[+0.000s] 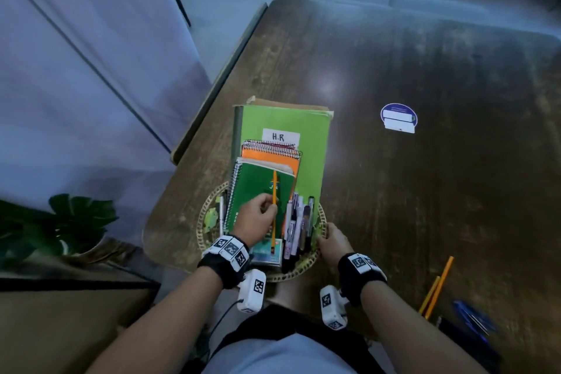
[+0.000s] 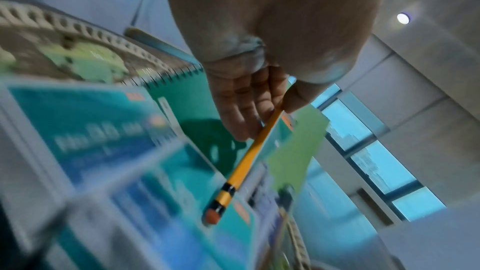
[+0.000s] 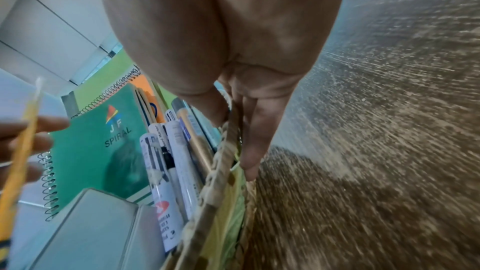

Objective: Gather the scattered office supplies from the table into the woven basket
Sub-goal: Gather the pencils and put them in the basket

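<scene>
The woven basket (image 1: 202, 218) sits at the table's near edge, packed with a large green folder (image 1: 306, 136), an orange notepad (image 1: 273, 161), a green spiral notebook (image 1: 258, 188), several markers (image 1: 299, 225) and a teal box (image 1: 265, 253). My left hand (image 1: 267, 208) is over the basket and pinches a yellow pencil (image 1: 274, 191), eraser end down over the teal box (image 2: 103, 130). In the left wrist view the pencil (image 2: 249, 157) runs from my fingertips. My right hand (image 1: 324, 237) grips the basket rim (image 3: 223, 163) on the right, thumb inside and fingers outside, next to the markers (image 3: 168, 161).
Two yellow pencils (image 1: 437, 288) and blue pens (image 1: 473, 316) lie on the dark wooden table (image 1: 425, 191) at the near right. A blue round item with white blocks (image 1: 398, 117) sits further out. A potted plant (image 1: 73, 222) stands left of the table.
</scene>
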The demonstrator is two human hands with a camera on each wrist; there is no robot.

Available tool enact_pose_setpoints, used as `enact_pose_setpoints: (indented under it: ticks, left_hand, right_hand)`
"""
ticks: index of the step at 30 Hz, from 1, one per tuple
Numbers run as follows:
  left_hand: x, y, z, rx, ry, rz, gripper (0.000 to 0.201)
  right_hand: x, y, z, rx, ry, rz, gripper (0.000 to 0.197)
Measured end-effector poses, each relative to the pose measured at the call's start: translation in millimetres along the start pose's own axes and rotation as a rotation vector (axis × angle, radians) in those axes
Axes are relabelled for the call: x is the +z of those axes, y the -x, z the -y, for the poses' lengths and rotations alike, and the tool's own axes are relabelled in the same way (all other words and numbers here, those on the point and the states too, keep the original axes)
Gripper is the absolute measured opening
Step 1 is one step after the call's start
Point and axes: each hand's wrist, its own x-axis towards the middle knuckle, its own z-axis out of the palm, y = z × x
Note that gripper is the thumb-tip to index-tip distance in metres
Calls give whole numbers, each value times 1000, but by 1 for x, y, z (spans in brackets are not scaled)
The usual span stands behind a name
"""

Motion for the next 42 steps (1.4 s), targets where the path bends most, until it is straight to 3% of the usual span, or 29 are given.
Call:
enact_pose_setpoints:
  ticks: [7, 11, 16, 21, 32, 38, 42]
  left_hand:
    - [-58, -12, 35, -80, 37, -171, 9]
    - [-78, -13, 51, -128, -92, -244, 15]
    - [-87, -19, 73, -140, -245, -171, 7]
    - [-79, -26, 90, -231, -353, -70, 12]
    - [-77, -30, 90, -235, -444, -82, 14]
    - [-77, -19, 78, -105, -353, -155, 11]
    - [-70, -15, 54, 30, -259, -119, 12]
  right_hand:
    - [2, -6, 5, 48, 55, 12, 9]
    - [5, -7, 5, 59, 48, 2, 7]
    - [8, -8, 2, 72, 19, -2, 8]
    - [9, -3, 6, 81, 17, -19, 10]
    - [8, -2, 8, 76, 27, -22, 12]
    - [5, 3, 11, 86, 17, -7, 13]
    - [-10, 7, 4, 113, -22, 6, 16]
